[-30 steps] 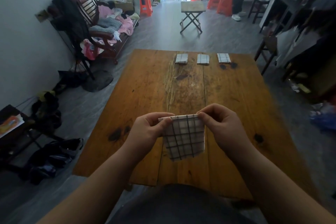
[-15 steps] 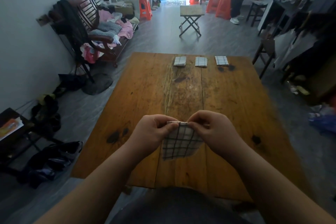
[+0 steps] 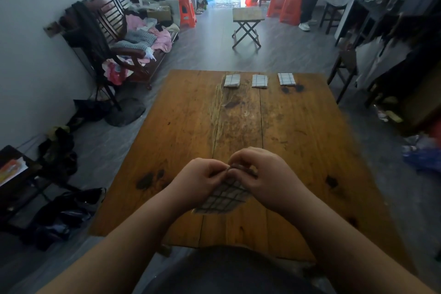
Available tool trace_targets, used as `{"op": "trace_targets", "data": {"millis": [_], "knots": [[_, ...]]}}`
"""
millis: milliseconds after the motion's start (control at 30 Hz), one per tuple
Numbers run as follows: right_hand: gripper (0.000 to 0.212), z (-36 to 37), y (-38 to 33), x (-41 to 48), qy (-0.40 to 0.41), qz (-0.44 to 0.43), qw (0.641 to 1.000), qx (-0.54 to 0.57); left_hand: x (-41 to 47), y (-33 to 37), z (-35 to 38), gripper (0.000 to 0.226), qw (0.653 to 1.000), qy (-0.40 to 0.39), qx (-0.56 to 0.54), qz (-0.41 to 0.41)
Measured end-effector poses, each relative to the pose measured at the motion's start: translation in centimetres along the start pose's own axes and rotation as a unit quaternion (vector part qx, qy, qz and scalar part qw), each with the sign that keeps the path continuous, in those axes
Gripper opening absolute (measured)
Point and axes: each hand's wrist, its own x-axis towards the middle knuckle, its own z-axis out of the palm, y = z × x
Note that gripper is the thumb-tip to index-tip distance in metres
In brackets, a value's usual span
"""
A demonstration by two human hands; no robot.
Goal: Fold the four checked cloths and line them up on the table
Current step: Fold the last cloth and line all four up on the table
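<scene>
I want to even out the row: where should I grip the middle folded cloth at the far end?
Probably its near edge, coming from your side with thumb on top: the middle folded cloth lies flat on the table, with that edge facing you.

Lying flat in a row along the far edge of the table: left folded cloth, middle folded cloth, right folded cloth. Showing white fabric with a dark grid, each reduced to a small rectangle. Sitting apart from one another, with bare wood between.

Hanging over the near half of the table: fourth cloth, of the same white fabric and dark grid, only partly folded. Being pinched along its upper edge by the left hand and the right hand, fingertips close together. Sloping down toward the near edge, spreading wider below the gathered top. Touching the wood or hanging clear of it: cannot tell.
</scene>
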Motion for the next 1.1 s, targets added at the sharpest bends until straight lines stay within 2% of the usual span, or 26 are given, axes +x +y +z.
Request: {"op": "trace_targets", "data": {"millis": [167,400,667,800,933,1100], "knots": [[0.009,0.3,0.1,0.2,0.053,-0.015,0.998,0.005,0.3,0.6,-0.1,0.02,0.999,-0.006,0.027,0.017],[0.013,-1.5,1.1,1.1,0.11,0.027,0.992,0.063,0.0,-0.7,-0.5,0.017,0.999,-0.02,-0.042,-0.001],[0.014,-3.5,2.0,1.4,0.171,0.033,0.979,0.11,-1.1,-2.7,-1.6,0.019,0.998,0.01,-0.056,-0.026],[0.012,-2.8,2.1,1.6,0.172,0.037,0.978,0.109,-1.1,-2.5,-2.3,0.02,0.998,-0.028,-0.043,-0.034],[0.012,-2.1,1.3,1.8,0.136,0.021,0.985,0.107,-0.2,-0.9,-3.1,0.023,0.995,-0.079,-0.064,-0.009],[0.013,-0.7,0.4,2.1,0.086,-0.019,0.992,0.093,1.8,1.6,-2.5,0.016,0.996,-0.079,-0.012,0.044]]}}
